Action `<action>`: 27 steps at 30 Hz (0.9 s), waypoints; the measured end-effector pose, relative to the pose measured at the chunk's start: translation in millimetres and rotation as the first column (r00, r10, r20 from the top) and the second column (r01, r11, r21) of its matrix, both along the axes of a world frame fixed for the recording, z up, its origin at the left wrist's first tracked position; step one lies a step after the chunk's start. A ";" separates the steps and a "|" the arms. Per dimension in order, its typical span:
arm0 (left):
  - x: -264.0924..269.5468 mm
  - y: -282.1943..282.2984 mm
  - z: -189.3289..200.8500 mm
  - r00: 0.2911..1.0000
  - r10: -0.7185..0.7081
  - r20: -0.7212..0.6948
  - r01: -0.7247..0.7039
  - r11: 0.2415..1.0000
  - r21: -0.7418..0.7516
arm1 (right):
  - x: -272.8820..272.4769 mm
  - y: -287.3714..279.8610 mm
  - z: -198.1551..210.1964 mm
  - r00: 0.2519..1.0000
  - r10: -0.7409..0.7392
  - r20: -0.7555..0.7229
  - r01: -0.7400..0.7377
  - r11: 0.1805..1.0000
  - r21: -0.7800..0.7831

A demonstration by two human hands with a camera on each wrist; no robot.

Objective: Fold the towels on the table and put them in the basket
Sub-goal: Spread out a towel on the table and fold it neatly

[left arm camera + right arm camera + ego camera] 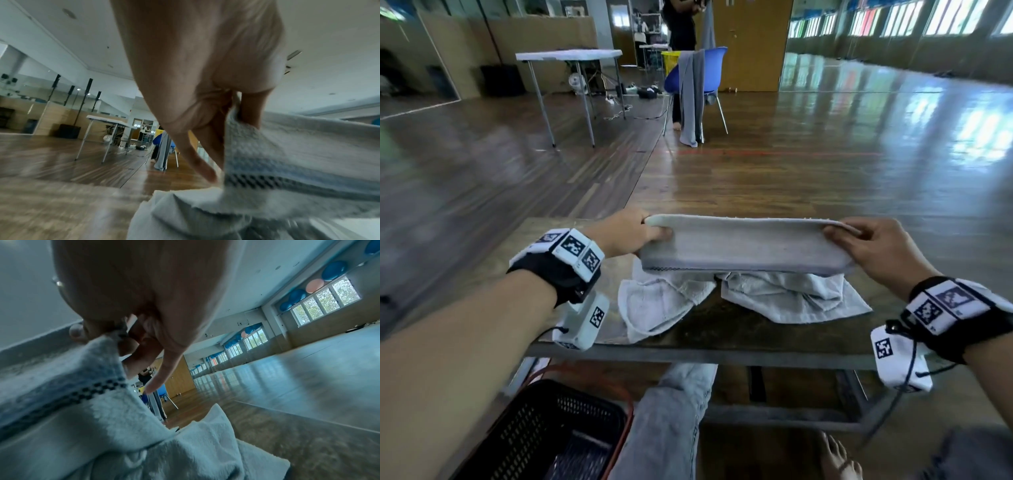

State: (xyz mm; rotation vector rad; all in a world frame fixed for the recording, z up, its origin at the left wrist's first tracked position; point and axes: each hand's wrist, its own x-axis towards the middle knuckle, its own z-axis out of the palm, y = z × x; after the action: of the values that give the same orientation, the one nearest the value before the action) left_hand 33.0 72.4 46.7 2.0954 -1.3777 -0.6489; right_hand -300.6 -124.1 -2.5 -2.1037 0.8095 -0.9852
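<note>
A white towel with a dark checked stripe near its lower edge is held stretched above the table, folded over into a long band. My left hand pinches its left end and my right hand pinches its right end. Below it, crumpled white towels lie on the dark table. A black mesh basket with a red rim stands on the floor at the lower left, below the table's front edge.
My legs in grey jeans and a bare foot are under the table. Farther off stand a white folding table, a blue chair draped with grey cloth, and a person. Wooden floor all around.
</note>
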 end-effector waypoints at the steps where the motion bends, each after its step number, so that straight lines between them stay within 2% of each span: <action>1: -3.6 5.0 4.9 0.997 -0.006 -0.077 0.007 1.000 0.022 | -4.9 7.5 7.8 1.000 0.025 0.001 -0.025 0.999 0.037; 4: -14.9 24.0 15.0 0.971 -0.023 -0.237 0.045 0.995 0.085 | -18.0 29.6 26.5 0.983 0.173 -0.059 -0.158 0.967 0.200; 8: -20.1 50.8 11.8 0.904 -0.153 -0.400 0.233 0.959 0.159 | -30.7 45.5 37.0 0.944 0.311 -0.112 -0.254 0.899 0.357; 10: -17.0 56.8 2.9 0.901 -0.229 -0.369 0.313 0.932 0.185 | -30.5 47.6 33.8 0.918 0.364 -0.155 -0.273 0.866 0.419; 12: -14.7 54.9 -9.2 0.915 -0.262 -0.306 0.328 0.925 0.190 | -24.0 45.6 25.8 0.908 0.360 -0.212 -0.248 0.873 0.421; 14: -11.7 45.6 -23.7 0.914 -0.202 -0.352 0.268 0.951 0.152 | -15.3 37.4 13.8 0.930 0.278 -0.240 -0.168 0.903 0.395; 17: 2.2 17.4 -45.5 0.912 -0.025 -0.410 0.057 0.996 0.066 | 5.4 11.6 -5.9 0.971 0.086 -0.221 0.001 0.930 0.368; 20: 24.1 -25.2 -60.4 0.949 0.111 -0.294 -0.128 0.991 -0.041 | 32.0 -28.1 -19.2 0.972 -0.052 -0.228 0.115 0.955 0.272; 24: 57.1 -91.3 -70.0 0.973 0.189 -0.130 -0.205 0.972 -0.119 | 71.8 -95.2 -24.6 0.946 -0.138 -0.293 0.177 0.978 0.110; 27: 83.8 -145.0 -84.1 0.961 0.278 -0.004 -0.275 0.949 -0.158 | 109.0 -143.9 -32.4 0.890 -0.195 -0.413 0.187 0.981 -0.059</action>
State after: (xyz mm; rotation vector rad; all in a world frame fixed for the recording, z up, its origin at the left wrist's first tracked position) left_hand 116.8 -72.7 -37.4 2.1169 -1.0774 -0.3935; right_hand -191.6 -268.0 -34.8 -2.3196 1.2443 -0.6389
